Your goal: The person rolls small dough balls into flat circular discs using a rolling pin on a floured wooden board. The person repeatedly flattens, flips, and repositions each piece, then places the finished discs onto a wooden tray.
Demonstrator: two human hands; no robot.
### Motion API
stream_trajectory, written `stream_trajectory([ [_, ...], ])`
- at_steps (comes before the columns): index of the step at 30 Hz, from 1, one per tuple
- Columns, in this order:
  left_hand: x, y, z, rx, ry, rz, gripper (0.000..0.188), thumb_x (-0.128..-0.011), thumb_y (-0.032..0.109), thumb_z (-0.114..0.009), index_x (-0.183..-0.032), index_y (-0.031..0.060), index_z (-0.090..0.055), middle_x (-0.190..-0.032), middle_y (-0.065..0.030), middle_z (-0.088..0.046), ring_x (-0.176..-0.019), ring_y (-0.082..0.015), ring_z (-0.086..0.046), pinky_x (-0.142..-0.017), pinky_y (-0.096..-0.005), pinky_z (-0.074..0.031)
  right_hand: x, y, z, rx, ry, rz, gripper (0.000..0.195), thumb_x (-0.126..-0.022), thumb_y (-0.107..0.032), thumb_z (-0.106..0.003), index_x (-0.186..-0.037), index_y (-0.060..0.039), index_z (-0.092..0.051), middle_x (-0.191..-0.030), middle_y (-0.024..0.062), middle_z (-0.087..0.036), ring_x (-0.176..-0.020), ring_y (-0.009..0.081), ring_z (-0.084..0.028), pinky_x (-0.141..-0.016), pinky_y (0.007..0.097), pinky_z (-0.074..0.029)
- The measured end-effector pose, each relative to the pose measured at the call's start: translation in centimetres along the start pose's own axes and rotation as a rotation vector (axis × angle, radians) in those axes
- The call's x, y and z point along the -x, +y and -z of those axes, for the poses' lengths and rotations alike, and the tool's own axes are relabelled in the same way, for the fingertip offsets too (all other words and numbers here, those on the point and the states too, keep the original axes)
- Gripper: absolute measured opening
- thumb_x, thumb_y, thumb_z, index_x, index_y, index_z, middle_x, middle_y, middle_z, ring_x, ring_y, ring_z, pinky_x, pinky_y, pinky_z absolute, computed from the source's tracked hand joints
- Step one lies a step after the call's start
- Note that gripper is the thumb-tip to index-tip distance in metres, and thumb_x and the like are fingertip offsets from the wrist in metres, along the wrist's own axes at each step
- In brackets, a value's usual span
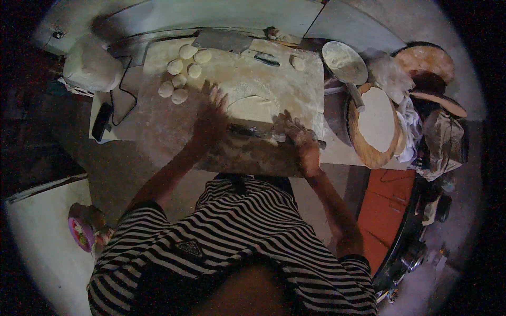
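Observation:
A round sheet of dough (253, 107) lies on a floury board (166, 130) in front of me. Just nearer to me is a dark rolling pin (253, 130), its right end sticking out past my wrist. My left hand (213, 108), fingers spread, is at the dough's left edge by the pin's left end; whether it touches the pin is unclear. My right hand (294, 128) lies over the pin's right part with its fingers apart, reaching towards the dough. Several small dough pieces (180, 81) sit to the left, and one dough piece (297, 63) is at the back right.
A broad metal blade (223, 41) and a dark-handled tool (267, 59) lie along the board's far side. Right of it are a floury long-handled pan (344, 61) and a wooden board (377, 158) bearing flat dough. A phone-like dark object (102, 121) and covered bundle (93, 65) are left.

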State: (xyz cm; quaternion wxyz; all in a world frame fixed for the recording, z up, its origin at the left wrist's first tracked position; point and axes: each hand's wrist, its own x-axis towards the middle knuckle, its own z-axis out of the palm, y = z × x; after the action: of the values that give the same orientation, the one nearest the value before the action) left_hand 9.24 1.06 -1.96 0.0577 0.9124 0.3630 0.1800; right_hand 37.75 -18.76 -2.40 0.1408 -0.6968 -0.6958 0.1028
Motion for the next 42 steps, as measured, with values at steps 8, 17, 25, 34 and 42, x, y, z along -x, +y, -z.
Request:
stream_trajectory([
  [8,-12.1,-7.9,-5.3,0.179,0.345,0.005,0.055,-0.095,0.019,-0.048,-0.147,0.0022,-0.037,-0.159,-0.0146,-0.025,-0.148,-0.0288,-0.021,-0.120,-0.0467,-0.016,-13.9,4.5,1.2,0.321,0.214,0.095,0.058,-0.093,-0.038,-0.054,-0.143,-0.0099,-0.043,-0.155,0.0137,-0.035,-0.143,0.0373,-0.030,-0.116,0.0587,-0.018],
  [17,1.9,-0.7,0.8,0.126,-0.149,0.048,0.068,-0.093,0.026,-0.053,-0.150,-0.0001,-0.028,-0.156,-0.0240,-0.024,-0.146,-0.0383,-0.022,-0.118,-0.0522,-0.020,-0.9,-2.1,-1.9,0.163,0.218,-0.023,0.065,-0.097,-0.037,-0.050,-0.150,-0.0057,-0.032,-0.157,0.0143,-0.031,-0.145,0.0369,-0.027,-0.115,0.0543,-0.024],
  [25,-12.1,-4.4,-1.1,-0.088,0.295,-0.122,0.060,-0.096,0.026,-0.052,-0.148,0.0004,-0.034,-0.155,-0.0214,-0.030,-0.144,-0.0349,-0.030,-0.117,-0.0497,-0.024,-12.3,4.1,0.8,0.362,0.276,0.057,0.064,-0.098,-0.037,-0.048,-0.149,-0.0020,-0.032,-0.155,0.0212,-0.031,-0.143,0.0397,-0.028,-0.116,0.0568,-0.019],
  [34,-1.6,-2.1,-0.2,0.155,-0.045,-0.003,0.071,-0.092,0.028,-0.057,-0.146,-0.0088,-0.029,-0.154,-0.0267,-0.026,-0.145,-0.0404,-0.023,-0.118,-0.0529,-0.021,-2.5,-0.9,-2.6,0.230,0.347,0.018,0.069,-0.095,-0.038,-0.055,-0.150,-0.0035,-0.031,-0.157,0.0150,-0.030,-0.141,0.0420,-0.030,-0.115,0.0559,-0.023],
  [42,2.9,-1.3,1.7,0.095,-0.130,0.068,0.079,-0.089,0.036,-0.064,-0.144,-0.0102,-0.031,-0.153,-0.0301,-0.024,-0.144,-0.0451,-0.021,-0.118,-0.0532,-0.020,0.4,-2.1,-0.7,0.350,0.071,0.017,0.053,-0.087,-0.022,-0.060,-0.139,-0.0164,-0.051,-0.136,0.0175,-0.051,-0.120,0.0396,-0.051,-0.094,0.0506,-0.045],
])
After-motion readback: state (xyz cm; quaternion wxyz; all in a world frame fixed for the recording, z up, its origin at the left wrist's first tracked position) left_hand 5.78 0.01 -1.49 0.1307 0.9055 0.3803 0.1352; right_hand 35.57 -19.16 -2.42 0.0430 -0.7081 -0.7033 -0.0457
